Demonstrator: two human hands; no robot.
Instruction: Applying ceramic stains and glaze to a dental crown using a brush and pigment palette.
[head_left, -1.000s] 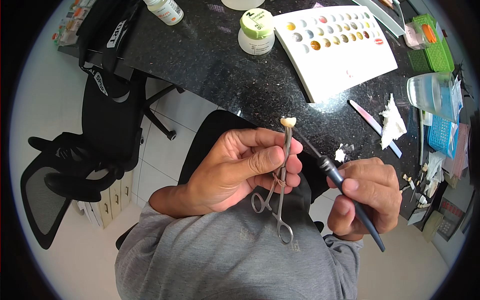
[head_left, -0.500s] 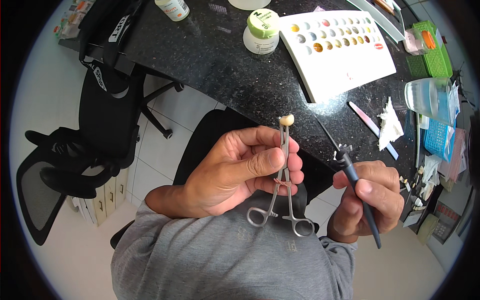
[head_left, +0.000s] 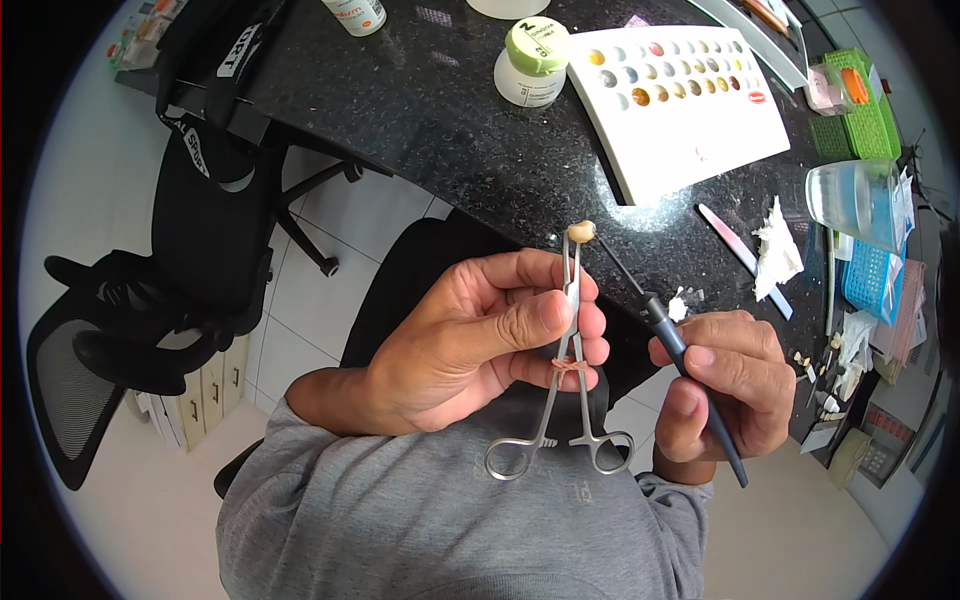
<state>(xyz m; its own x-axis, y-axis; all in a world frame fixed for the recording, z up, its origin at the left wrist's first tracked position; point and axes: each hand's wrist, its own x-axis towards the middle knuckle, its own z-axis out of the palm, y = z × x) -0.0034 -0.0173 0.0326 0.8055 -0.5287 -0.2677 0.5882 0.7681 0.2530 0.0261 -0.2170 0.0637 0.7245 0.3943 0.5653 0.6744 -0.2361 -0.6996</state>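
My left hand (head_left: pixel 480 330) is closed around the shaft of a metal hemostat (head_left: pixel 556 390), its ring handles hanging low over my grey shirt. A pinkish band is wrapped round the hemostat's shanks. At its tips sits a small cream-coloured dental crown (head_left: pixel 580 232). In my right hand (head_left: pixel 735 375) I pinch a dark blue-grey fine brush (head_left: pixel 676 348) like a pen, its thin dark tip pointing up and left. That tip reaches the crown's right side; whether it touches, I cannot tell.
Ahead on the black speckled table stand a green-lidded jar (head_left: pixel 533 62) and a white palette (head_left: pixel 690 120) with several coloured wells. To the right are a nail file (head_left: pixel 735 250), crumpled tissue (head_left: pixel 778 250), a clear cup (head_left: pixel 852 200) and a blue basket (head_left: pixel 868 278). A black chair (head_left: pixel 190 230) stands left.
My right hand has moved slightly left, bringing the brush tip from beside the palette's lower edge to the crown. The crown and hemostat have shifted and turned a little in my left hand.
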